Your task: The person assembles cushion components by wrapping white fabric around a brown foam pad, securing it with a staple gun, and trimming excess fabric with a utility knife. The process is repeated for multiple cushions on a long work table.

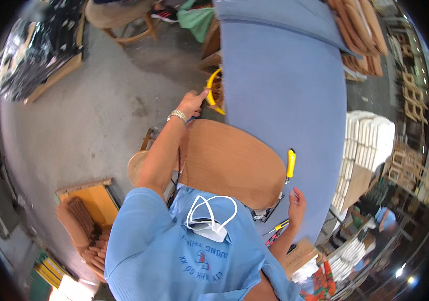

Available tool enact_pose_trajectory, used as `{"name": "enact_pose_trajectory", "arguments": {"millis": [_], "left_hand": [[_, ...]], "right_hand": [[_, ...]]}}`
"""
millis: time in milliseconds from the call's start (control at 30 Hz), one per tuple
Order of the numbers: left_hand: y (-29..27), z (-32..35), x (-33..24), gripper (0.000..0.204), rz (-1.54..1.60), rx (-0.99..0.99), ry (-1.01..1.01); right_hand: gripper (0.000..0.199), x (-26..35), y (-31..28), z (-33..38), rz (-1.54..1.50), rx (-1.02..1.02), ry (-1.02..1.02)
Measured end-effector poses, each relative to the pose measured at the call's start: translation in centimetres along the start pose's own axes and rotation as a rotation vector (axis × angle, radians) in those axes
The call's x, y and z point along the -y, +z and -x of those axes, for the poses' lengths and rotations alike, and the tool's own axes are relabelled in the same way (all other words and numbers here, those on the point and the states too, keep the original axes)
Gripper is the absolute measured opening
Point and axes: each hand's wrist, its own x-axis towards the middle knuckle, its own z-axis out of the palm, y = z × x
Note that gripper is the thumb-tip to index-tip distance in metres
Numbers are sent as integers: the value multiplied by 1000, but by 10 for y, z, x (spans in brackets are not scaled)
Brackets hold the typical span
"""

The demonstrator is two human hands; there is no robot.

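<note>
My left hand [193, 103], with a metal watch on its wrist, reaches out to a yellow-rimmed bucket [209, 85] beside the table's left edge. Its fingers look closed on a thin brown strip [214, 89] over the rim. A brown covered chair panel [232, 163], rounded at one end, lies in front of me, partly over the table edge. To its right my right hand [297, 200] hovers, fingers apart, holding nothing visible. Near that hand lie a yellow utility knife [290, 163], a yellow-handled screwdriver [280, 226] and a red-handled tool [273, 238]. A black and metal tool [264, 214] shows partly under the panel.
The blue-covered table [284, 75] runs away from me. Brown padded panels [360, 30] stand at its far right, with stacked white pieces [367, 135] beside it. A round stool [137, 166] is at my left. More brown pieces [81, 226] sit behind it.
</note>
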Motion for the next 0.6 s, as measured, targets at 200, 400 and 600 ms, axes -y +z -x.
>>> {"name": "enact_pose_trajectory", "arguments": {"millis": [200, 400, 600], "left_hand": [[-21, 64, 1, 75, -306, 319, 145], [-42, 75, 59, 65, 24, 245, -3], [-7, 132, -13, 54, 106, 278, -154]], "right_hand": [[49, -37, 45, -84, 80, -72, -61], [51, -2, 54, -152, 369, 5, 63], [56, -143, -4, -109, 259, 80, 150]]}}
